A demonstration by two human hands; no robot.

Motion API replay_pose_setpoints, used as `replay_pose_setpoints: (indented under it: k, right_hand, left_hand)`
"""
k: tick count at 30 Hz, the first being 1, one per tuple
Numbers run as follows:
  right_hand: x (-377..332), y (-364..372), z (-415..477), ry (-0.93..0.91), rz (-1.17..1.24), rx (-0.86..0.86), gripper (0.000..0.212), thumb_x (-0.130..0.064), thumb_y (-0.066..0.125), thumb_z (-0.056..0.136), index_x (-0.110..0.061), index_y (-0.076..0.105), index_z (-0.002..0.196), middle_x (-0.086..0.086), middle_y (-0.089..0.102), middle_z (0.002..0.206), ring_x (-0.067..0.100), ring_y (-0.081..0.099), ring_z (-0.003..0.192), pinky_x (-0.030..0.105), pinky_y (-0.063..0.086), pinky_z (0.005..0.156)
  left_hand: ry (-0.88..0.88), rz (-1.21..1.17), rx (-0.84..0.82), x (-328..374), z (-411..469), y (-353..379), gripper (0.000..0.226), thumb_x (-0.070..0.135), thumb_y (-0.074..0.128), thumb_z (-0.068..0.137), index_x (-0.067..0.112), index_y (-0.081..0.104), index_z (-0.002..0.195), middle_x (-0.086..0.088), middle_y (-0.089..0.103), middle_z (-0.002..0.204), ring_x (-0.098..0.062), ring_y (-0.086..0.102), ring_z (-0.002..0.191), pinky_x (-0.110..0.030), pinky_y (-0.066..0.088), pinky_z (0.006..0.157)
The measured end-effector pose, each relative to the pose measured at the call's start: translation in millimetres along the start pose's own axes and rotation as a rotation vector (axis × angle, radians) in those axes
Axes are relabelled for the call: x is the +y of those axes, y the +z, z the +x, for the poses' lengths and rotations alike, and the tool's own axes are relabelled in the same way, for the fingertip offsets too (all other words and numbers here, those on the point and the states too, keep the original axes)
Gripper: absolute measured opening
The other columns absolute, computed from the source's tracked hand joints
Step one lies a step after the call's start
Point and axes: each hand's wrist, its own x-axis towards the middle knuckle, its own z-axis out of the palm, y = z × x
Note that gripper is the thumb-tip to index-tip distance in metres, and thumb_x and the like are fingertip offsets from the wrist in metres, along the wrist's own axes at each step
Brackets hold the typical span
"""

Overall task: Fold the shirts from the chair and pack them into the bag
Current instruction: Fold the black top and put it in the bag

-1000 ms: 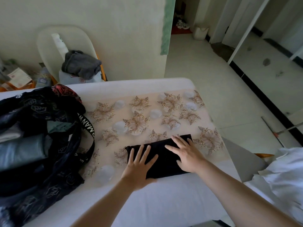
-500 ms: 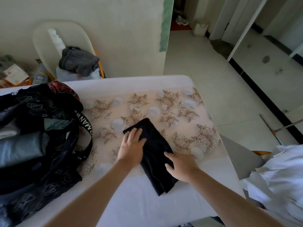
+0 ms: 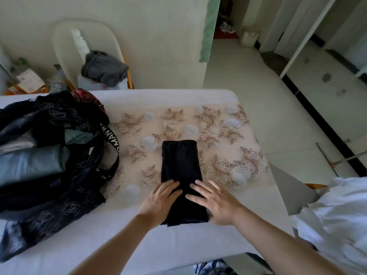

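Folded black shirt [image 3: 181,167] lengthwise away from the person, left hand [image 3: 158,201] and right hand [image 3: 216,201] flat, grip wide.

Left hand [image 3: 158,201] and right hand [image 3: 216,201] flat, fingers [image 3: 198,185] seemingly spread.

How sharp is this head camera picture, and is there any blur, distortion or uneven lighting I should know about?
Head view: the black shirt and floral table cover are fairly sharp; the right hand is smeared by motion, the left hand less so. Wide-angle distortion bows the table edge and door frames. Daylight brightens the floor at right, while the bag at left sits dim with little detail.
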Motion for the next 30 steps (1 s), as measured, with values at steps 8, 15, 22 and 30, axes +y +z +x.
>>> replay_pose_setpoints:
  k: [8, 15, 22, 30]
  right_hand:
    - [-22.5, -2.7, 6.1, 0.147, 0.315, 0.099, 0.056, -0.049, 0.032, 0.098, -0.023, 0.049, 0.145, -0.005, 0.039, 0.157, 0.013, 0.028, 0.148, 0.04, 0.033, 0.116]
    - [-7.2, -30.6, 12.9, 0.586, 0.748, 0.229, 0.042, -0.05, 0.047, 0.1, -0.02, 0.06, 0.127, 0.002, 0.071, 0.102, 0.019, 0.065, 0.091, 0.027, 0.044, 0.072]
    - [1.7, -29.2, 35.9, 0.867, 0.896, 0.359, 0.023, -0.04, 0.058, 0.098, -0.019, 0.055, 0.104, -0.008, 0.057, 0.086, 0.022, 0.057, 0.087, 0.03, 0.044, 0.069]
    - [11.4, -16.8, 52.7, 0.899, 0.634, 0.388, 0.037, -0.03, 0.064, 0.094, -0.016, 0.053, 0.126, 0.009, 0.06, 0.116, 0.031, 0.062, 0.1, 0.036, 0.048, 0.076]
  left_hand:
    - [-0.036, -0.085, -0.171, 24.9, -23.5, -0.4, 0.091, 0.077, 0.048, 0.074, 0.025, 0.038, 0.149, 0.005, 0.035, 0.156, -0.015, 0.029, 0.145, -0.036, 0.022, 0.119]
    - [-0.517, -0.571, 0.078, 16.4, -4.3, -42.3, 0.02, 0.017, 0.056, 0.094, 0.023, 0.063, 0.111, 0.006, 0.062, 0.074, -0.013, 0.058, 0.062, -0.015, 0.037, 0.05]
    - [-0.693, -0.65, 0.259, 5.6, 37.9, -57.9, 0.025, 0.026, 0.059, 0.096, 0.02, 0.058, 0.121, 0.003, 0.065, 0.114, -0.015, 0.061, 0.097, -0.03, 0.05, 0.082]
    - [-0.036, 0.111, -0.064, 14.6, 42.8, -2.0, 0.069, 0.054, 0.054, 0.09, 0.028, 0.035, 0.151, -0.004, 0.025, 0.161, -0.028, 0.018, 0.15, -0.051, 0.018, 0.12]
